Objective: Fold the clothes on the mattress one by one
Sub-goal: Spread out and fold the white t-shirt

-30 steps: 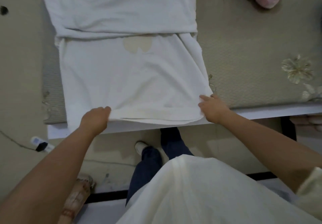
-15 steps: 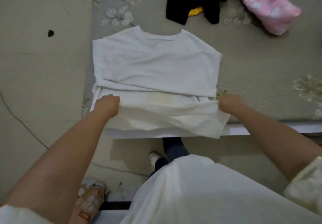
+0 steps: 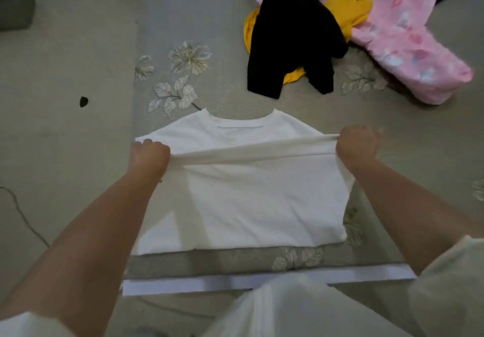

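— Two hands, one garment in work: what is the entry?

— Item: white T-shirt (image 3: 241, 205), centre of the frame, lying on the grey flowered mattress (image 3: 199, 22) near its lower edge. Left hand (image 3: 149, 156) and right hand (image 3: 357, 144) are set well apart, each with fingers curled round one end of the shirt's hem, which is stretched taut between them across the middle of the frame.

— Step in hand?

— Judged: the bottom-to-collar fold. The hem is raised above the chest; the collar (image 3: 239, 121) shows just above it, uncovered.

— Next move calls for?

— Likely carrying both ends on towards the collar at an even pace, laying the hem square to the shoulders, then letting go and smoothing. Uneven hands would skew the fold.

— Other stock?

— Unfolded, upper right of the frame: black garment (image 3: 293, 43) over a yellow garment (image 3: 348, 14), touching; pink patterned garment (image 3: 408, 48) beside them. Much of the task appears left.
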The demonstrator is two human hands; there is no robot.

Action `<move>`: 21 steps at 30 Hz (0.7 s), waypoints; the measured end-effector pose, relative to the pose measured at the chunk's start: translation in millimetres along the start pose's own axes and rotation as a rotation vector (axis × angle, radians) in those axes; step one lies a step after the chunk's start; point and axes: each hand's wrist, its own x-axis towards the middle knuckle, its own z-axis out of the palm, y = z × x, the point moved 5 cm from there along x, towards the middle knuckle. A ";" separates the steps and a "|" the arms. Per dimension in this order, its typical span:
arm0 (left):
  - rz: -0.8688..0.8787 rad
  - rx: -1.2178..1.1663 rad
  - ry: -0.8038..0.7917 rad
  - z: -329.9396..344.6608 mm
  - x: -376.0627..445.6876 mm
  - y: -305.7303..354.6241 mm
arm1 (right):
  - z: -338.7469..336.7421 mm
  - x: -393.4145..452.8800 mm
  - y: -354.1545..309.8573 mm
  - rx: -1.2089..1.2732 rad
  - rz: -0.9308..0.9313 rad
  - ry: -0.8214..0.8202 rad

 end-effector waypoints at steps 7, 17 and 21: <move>0.057 -0.022 0.199 -26.7 99.4 0.8 | 17.0 76.9 -11.9 -0.069 0.006 -0.002; -0.138 -0.415 0.343 -2.6 201.4 20.4 | 56.3 145.5 -49.8 0.183 0.090 0.023; -0.088 -0.629 0.425 10.5 178.8 56.3 | 59.5 108.1 -95.4 0.287 -0.104 0.169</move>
